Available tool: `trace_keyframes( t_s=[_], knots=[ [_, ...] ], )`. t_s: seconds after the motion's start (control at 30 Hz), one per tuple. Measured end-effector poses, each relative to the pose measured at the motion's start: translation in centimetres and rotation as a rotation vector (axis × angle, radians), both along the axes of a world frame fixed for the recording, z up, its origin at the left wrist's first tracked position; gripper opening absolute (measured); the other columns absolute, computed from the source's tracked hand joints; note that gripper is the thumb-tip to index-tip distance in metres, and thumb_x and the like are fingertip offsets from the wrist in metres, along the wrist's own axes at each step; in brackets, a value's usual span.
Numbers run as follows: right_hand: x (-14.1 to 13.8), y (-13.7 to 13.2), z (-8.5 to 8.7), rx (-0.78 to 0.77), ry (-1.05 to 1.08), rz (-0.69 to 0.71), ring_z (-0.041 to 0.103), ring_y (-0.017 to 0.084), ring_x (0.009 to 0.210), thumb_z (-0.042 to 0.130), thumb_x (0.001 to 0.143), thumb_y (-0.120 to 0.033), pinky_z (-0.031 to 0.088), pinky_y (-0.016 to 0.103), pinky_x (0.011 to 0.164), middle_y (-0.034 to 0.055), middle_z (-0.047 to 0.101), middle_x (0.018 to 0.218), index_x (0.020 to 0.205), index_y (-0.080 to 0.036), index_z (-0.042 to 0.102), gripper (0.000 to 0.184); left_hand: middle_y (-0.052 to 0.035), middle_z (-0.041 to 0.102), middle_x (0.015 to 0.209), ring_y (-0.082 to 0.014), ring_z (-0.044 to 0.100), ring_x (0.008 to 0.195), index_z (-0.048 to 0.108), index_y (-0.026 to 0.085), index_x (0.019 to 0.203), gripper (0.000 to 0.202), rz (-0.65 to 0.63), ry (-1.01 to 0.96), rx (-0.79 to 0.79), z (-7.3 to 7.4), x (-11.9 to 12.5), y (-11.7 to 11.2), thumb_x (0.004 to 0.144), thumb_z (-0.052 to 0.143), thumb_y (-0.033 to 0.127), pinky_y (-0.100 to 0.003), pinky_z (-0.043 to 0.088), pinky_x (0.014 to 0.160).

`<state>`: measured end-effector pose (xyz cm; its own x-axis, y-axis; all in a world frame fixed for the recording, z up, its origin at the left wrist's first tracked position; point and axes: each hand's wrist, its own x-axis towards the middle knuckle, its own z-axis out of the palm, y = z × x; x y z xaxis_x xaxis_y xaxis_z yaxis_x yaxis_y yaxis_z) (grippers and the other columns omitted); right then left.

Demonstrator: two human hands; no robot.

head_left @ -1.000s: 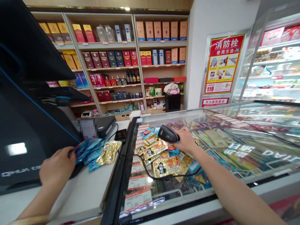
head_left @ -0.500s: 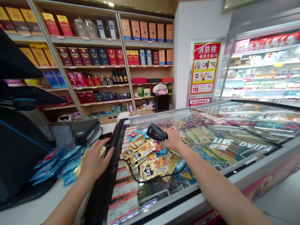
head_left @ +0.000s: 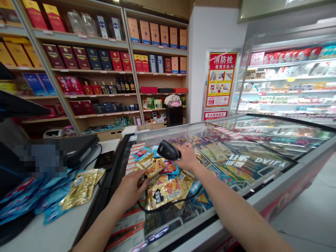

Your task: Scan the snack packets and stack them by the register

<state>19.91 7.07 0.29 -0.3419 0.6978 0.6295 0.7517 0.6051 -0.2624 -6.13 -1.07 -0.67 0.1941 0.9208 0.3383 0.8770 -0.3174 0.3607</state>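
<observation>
My right hand [head_left: 187,156] is wrapped round a black barcode scanner [head_left: 168,149], its head pointing left above a heap of snack packets. With thumb and fingers, my left hand [head_left: 131,187] grips a gold snack packet [head_left: 155,168] at the heap's left side; the fingertips are partly hidden. Another gold packet [head_left: 168,191] lies flat at the front of the heap, beside blue packets [head_left: 141,153]. The scanner's black cable [head_left: 168,204] loops in front of them over the freezer's glass top.
On the white counter [head_left: 63,227] at left lie gold packets [head_left: 82,185] over several blue packets [head_left: 21,196], near a dark phone [head_left: 104,160]. The chest freezer [head_left: 262,196] extends right. Shelves of boxes [head_left: 91,57] stand behind; a lit display fridge [head_left: 286,80] is at right.
My left hand has moved right from the counter's edge to the heap and taken hold of a gold packet. Gold packets now show on the counter's pile. My right hand still holds the scanner.
</observation>
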Motion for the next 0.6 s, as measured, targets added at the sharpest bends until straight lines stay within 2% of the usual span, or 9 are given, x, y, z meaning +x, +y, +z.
trace_keyframes(
  t_s=[0.1,0.33,0.5,0.6],
  knots=[
    [0.0,0.0,0.0,0.01,0.008,-0.015,0.064,0.021,0.085,0.065,0.071,-0.036,0.029,0.034,0.084,0.0027,0.072,0.088,0.092,-0.022,0.065,0.025,-0.0089,0.074,0.106,-0.0248,0.07,0.095,0.072,0.024,0.106,0.039,0.039,-0.058,0.03,0.0,-0.1,-0.1,0.082,0.044,0.036,-0.034,0.051,0.087],
    [-0.2,-0.6,0.3,0.026,0.039,0.059,0.063,0.022,0.084,0.065,0.07,-0.035,0.028,0.033,0.082,0.0036,0.072,0.088,0.09,-0.021,0.064,0.025,-0.0063,0.076,0.08,-0.0239,0.071,0.072,0.075,0.023,0.09,0.037,0.349,-0.3,0.177,0.1,-1.1,0.0,0.078,0.046,0.043,-0.028,0.049,0.062],
    [-1.0,-1.5,0.5,-0.001,-0.013,0.176,0.062,0.02,0.08,0.066,0.068,-0.035,0.027,0.033,0.08,0.0016,0.072,0.084,0.087,-0.022,0.063,0.023,-0.0075,0.076,0.08,-0.0249,0.07,0.072,0.076,0.02,0.09,0.041,0.434,-0.39,0.223,0.4,-1.7,-0.1,0.075,0.048,0.045,-0.029,0.049,0.061],
    [-1.4,-1.9,0.7,-0.022,-0.059,0.197,0.061,0.02,0.08,0.068,0.068,-0.038,0.026,0.033,0.08,0.0016,0.071,0.084,0.087,-0.022,0.063,0.026,-0.0077,0.077,0.082,-0.0256,0.07,0.074,0.077,0.02,0.091,0.041,0.433,-0.398,0.228,0.5,-1.7,-0.1,0.075,0.049,0.046,-0.03,0.049,0.062]
  ],
)
